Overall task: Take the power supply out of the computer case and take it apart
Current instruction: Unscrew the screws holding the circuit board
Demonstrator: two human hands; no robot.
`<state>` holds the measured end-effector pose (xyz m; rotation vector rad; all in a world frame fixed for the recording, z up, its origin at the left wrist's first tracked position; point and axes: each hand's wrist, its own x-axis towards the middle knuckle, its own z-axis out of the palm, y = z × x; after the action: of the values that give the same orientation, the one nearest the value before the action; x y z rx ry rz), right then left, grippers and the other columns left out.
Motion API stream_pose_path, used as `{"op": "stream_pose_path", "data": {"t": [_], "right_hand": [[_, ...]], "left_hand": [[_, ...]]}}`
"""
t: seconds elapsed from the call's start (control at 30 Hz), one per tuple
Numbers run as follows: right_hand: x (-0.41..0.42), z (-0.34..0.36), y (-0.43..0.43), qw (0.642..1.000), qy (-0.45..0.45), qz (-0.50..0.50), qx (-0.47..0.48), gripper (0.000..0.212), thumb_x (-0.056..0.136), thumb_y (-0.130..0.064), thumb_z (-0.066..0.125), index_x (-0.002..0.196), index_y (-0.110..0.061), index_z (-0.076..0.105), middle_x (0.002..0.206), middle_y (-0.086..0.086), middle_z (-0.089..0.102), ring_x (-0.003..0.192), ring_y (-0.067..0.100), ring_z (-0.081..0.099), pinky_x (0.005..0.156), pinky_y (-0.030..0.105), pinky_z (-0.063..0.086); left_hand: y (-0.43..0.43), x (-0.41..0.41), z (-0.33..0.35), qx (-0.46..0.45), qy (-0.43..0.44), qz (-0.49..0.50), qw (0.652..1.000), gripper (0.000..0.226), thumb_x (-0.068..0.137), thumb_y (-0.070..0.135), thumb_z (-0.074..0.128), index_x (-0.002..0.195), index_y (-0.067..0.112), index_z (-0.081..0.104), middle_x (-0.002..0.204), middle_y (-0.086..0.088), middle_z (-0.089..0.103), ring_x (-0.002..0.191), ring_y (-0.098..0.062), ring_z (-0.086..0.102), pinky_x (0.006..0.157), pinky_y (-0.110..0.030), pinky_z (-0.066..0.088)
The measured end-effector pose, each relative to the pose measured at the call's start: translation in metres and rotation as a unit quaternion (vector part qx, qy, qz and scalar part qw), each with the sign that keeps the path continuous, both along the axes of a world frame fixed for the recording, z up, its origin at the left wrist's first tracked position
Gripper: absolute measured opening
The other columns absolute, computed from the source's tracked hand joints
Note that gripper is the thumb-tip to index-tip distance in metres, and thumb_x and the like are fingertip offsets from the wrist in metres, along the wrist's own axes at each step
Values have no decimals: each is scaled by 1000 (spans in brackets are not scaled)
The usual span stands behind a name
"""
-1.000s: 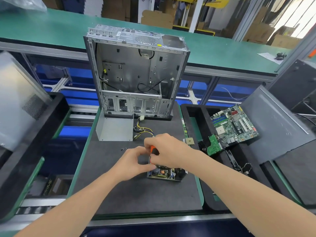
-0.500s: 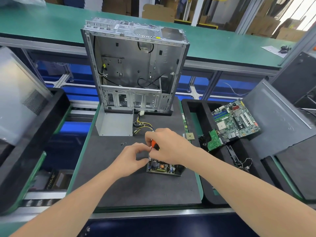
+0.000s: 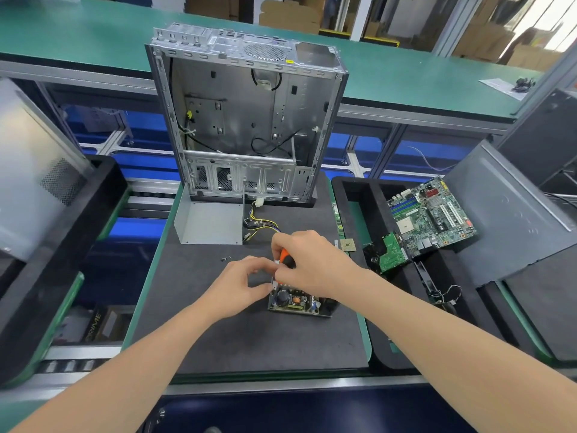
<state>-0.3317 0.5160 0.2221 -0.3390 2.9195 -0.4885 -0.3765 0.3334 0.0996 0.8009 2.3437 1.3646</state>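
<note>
The fingers [image 3: 278,245] of the right hand [image 3: 315,264] are wrapped round the orange handle of a small screwdriver [image 3: 286,260], which is held upright over the left end of the bare green power-supply circuit board [image 3: 296,303]. The fingers of the left hand [image 3: 240,284] are curved into a narrow C, with their tips at the tool's shaft just above the board's corner. Whether the shaft is pinched or only steadied cannot be told, and the tool's tip is hidden.

In the head view the board is seen lying flat near the middle of the black foam work mat [image 3: 249,345], well apart from the emptied silver steel computer case [image 3: 243,120] standing upright at the mat's far edge. The grey folded-metal power-supply cover [image 3: 209,223] is set just in front of the case, beside a bundle of yellow and black wires [image 3: 260,221]. A few tiny dark screws [image 3: 225,258] are scattered between the cover and the hands.

The board is judged to be light and stiff but fragile: its capacitors and coils could be bent or snapped if gripped. It would best be taken by its bare edges. The wires should be supported rather than pulled, since solder joints could be strained.
</note>
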Motion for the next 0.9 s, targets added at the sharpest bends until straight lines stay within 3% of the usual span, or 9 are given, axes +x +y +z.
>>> {"op": "stream_pose_path", "data": {"t": [0.1,0.27,0.47,0.57,0.67,0.8,0.9], "right_hand": [[0,1,0,1000,-2,2,-1,15,87,-29,64,97,-23,55,90,0,58,84,26,59,73,46,57],[-2,2,-1,1000,12,3,3,15,86,-29,64,97,-24,55,90,0,58,82,26,59,70,44,56],[-3,5,1,1000,14,4,0,15,85,-30,65,95,-25,55,88,-2,58,82,25,60,67,39,54],[-3,7,1,1000,17,10,-3,14,86,-30,64,95,-24,54,86,-2,59,80,24,60,68,42,56],[-2,10,2,1000,20,13,-4,14,86,-30,64,93,-23,54,83,-2,60,78,25,60,68,46,57],[1,15,4,1000,9,5,-19,13,81,-26,65,91,-22,57,79,-6,63,76,24,61,68,46,58],[4,16,4,999,0,-2,-34,12,79,-26,65,88,-24,57,76,-8,63,77,24,60,69,46,58]], "left_hand": [[0,-1,0,0,-1,-5,1000,42,90,26,71,112,62,65,119,32,65,118,8,54,98,-21,40],[1,-1,4,7,-10,-4,1000,33,84,46,66,111,65,63,119,31,65,120,5,56,103,-30,42],[-1,0,-1,11,-2,-8,1000,45,90,18,72,113,56,65,122,25,66,120,6,54,101,-23,39],[-1,2,-4,19,28,-25,999,46,85,5,69,115,39,69,118,18,64,118,-4,57,96,-12,38],[-5,9,-9,18,41,-2,999,52,79,1,71,105,46,63,110,16,53,106,-9,56,87,-10,41],[-15,27,-28,4,54,33,998,33,76,16,73,94,41,59,100,11,59,85,-17,61,69,-18,49],[-21,43,-46,-14,24,31,999,20,80,29,77,91,41,66,94,15,70,79,-13,68,65,-18,51]]}}
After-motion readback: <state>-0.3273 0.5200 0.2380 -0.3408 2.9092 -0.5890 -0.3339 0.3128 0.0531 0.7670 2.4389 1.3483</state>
